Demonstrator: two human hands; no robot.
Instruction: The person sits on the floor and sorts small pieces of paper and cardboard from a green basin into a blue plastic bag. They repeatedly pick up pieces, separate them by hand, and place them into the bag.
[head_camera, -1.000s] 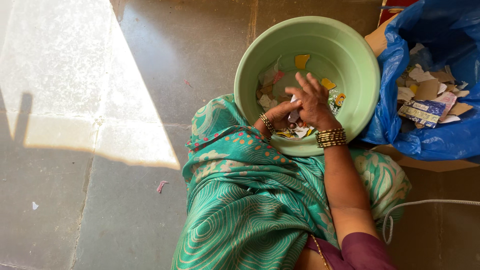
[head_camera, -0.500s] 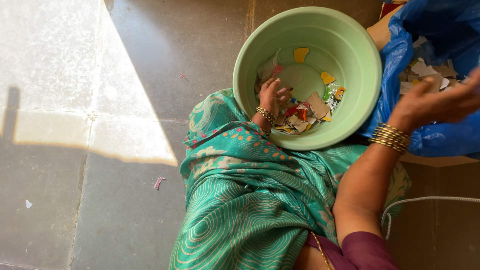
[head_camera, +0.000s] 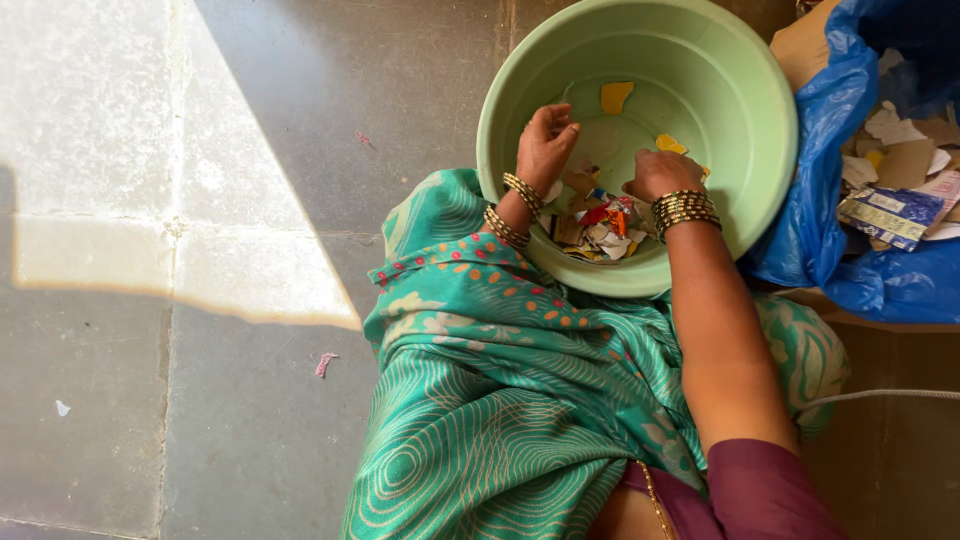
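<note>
A pale green plastic basin (head_camera: 760, 90) stands on the floor in front of my knees, with torn paper and card scraps (head_camera: 600, 225) piled at its near side. My left hand (head_camera: 545, 142) is inside the basin over the scraps, fingers curled in against the thumb, and I see nothing in it. My right hand (head_camera: 662, 175) rests knuckles-up on the pile. Its fingertips are tucked down among the scraps and hidden. A yellow scrap (head_camera: 615, 96) lies alone on the basin's far side. Both wrists carry gold bangles.
A blue plastic bag (head_camera: 820, 215) lined into a cardboard box at the right holds more paper and card pieces (head_camera: 905, 165). My green patterned sari (head_camera: 500, 400) covers my lap. A white cord (head_camera: 880, 395) runs at the right. Small scraps (head_camera: 324, 364) lie on the grey stone floor.
My right hand came back from the blue bag into the basin and dropped onto the scrap pile. My left hand shifted a little farther into the basin. The view moved closer.
</note>
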